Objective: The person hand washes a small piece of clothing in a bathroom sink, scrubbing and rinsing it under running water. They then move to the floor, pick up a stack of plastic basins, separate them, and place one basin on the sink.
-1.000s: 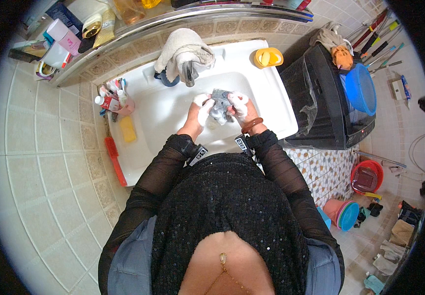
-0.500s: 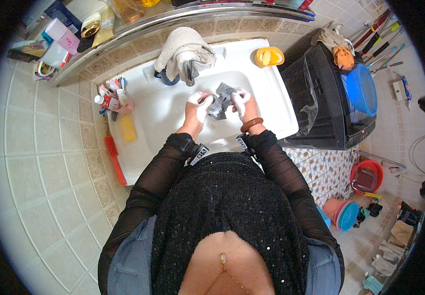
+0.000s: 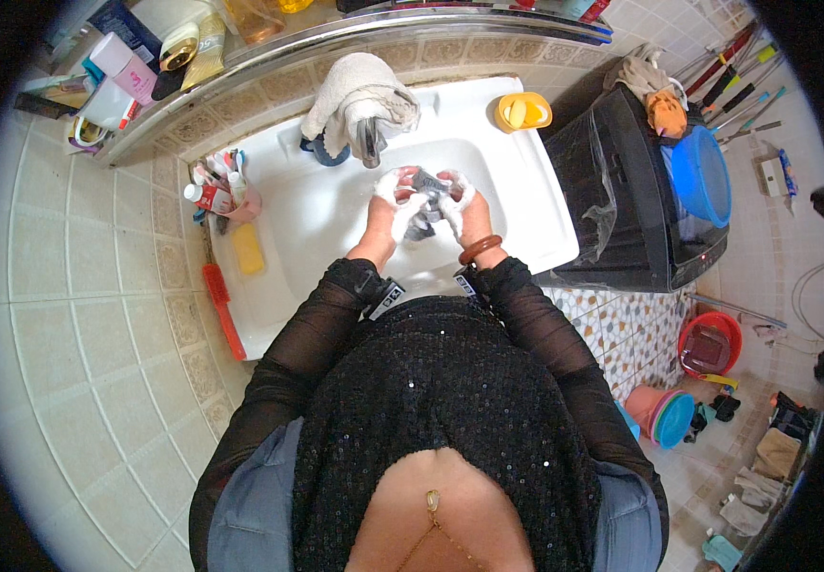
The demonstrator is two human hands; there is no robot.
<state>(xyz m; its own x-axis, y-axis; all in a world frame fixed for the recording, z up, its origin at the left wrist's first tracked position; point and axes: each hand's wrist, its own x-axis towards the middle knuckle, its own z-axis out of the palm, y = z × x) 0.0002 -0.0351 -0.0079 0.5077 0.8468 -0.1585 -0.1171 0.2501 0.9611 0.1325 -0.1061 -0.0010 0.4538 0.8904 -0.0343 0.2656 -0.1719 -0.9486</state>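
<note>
Over the white sink, my left hand and my right hand are close together, both coated in white lather. Between them they grip a small, crumpled, dark grey cloth; a darker part of it hangs below the fingers. The fingers of both hands are bent round it, and lather covers some of the fabric. A brown bangle circles my right wrist. Just beyond my hands is the metal tap, with a pale towel draped over it.
A yellow soap dish sits at the sink's right back corner. Along the left edge are a cup of toothbrushes and tubes, a yellow sponge and a red brush. A black washing machine stands at the right, close to the sink.
My hands have come closer together, the left shifting slightly right. The cloth, more spread out before, is now bunched between them.
</note>
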